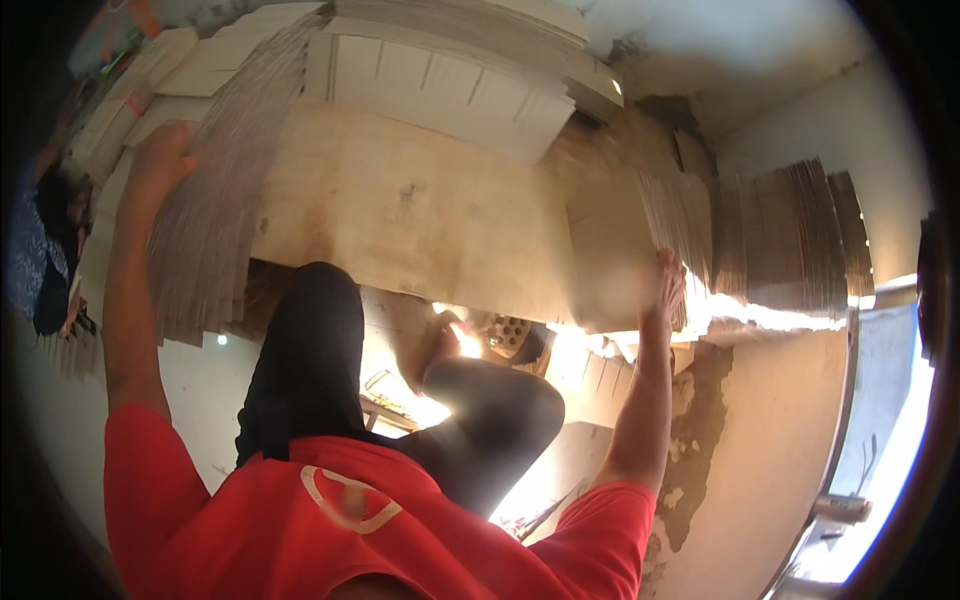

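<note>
My left hand [160,165] is raised at the left, its fingers curled in against the outer side of a tall, leaning stack of cardboard sheets [225,190]; what they grip, if anything, is hidden. At the right, my right hand [670,282] is closed at the near edge of an upright bundle of brown cardboard sheets [615,240]. Motion blurs this bundle, and its layered edges show beside my fingers. Between my hands lies a stained wooden board [400,200], with the two lots of cardboard at its opposite ends.
Slotted cardboard sheets [450,85] are piled along the board's far side. More upright cardboard [790,245] stands at the right, near the wall [840,130]. My bent legs [310,330] are under the near edge. A person in patterned clothing [45,250] is at the far left.
</note>
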A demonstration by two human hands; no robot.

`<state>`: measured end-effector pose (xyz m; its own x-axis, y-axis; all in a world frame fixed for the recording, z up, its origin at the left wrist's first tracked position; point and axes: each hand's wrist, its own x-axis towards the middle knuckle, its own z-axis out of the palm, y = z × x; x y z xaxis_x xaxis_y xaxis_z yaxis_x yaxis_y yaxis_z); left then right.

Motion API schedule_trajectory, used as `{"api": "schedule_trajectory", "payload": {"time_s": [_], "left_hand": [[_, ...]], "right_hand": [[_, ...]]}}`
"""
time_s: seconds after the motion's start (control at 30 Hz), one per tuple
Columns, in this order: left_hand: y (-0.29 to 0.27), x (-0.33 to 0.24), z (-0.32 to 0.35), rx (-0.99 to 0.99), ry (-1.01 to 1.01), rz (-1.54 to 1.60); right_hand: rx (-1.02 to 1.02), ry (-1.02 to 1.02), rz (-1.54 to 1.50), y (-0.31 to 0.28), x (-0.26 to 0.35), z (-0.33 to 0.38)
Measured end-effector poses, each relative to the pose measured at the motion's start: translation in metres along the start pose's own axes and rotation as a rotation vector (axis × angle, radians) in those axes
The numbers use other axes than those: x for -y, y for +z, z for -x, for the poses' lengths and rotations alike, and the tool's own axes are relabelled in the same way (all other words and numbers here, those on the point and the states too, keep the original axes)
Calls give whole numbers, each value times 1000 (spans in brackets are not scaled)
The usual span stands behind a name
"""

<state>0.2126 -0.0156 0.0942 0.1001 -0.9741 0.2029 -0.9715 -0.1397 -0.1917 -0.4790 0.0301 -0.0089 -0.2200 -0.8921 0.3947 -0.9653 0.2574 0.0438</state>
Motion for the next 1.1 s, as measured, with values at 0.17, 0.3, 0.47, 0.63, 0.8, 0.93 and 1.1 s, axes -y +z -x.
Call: {"api": "schedule_trajectory", "payload": {"time_s": [0.17, 0.3, 0.47, 0.63, 0.8, 0.93, 1.1], "left_hand": [[-1, -39, 8, -250, 80, 39], [-5, -102, 5, -266, 302, 221], [33, -195, -29, -180, 487, 733], [60, -290, -85, -293, 651, 829], [65, -352, -154, -264, 701, 533], [87, -385, -184, -346, 693, 440], [96, -390, -200, -392, 683, 364]], "right_hand": [[83, 107, -137, -22, 2, -8], [-54, 220, -209, -41, 9, -4], [-321, 370, -772, -81, 72, -8], [-396, 507, -1151, -61, 110, -16], [-241, 570, -1321, -53, 139, -21], [-331, 424, -1396, -27, 138, -26], [-277, 435, -1260, -44, 155, -34]]}}
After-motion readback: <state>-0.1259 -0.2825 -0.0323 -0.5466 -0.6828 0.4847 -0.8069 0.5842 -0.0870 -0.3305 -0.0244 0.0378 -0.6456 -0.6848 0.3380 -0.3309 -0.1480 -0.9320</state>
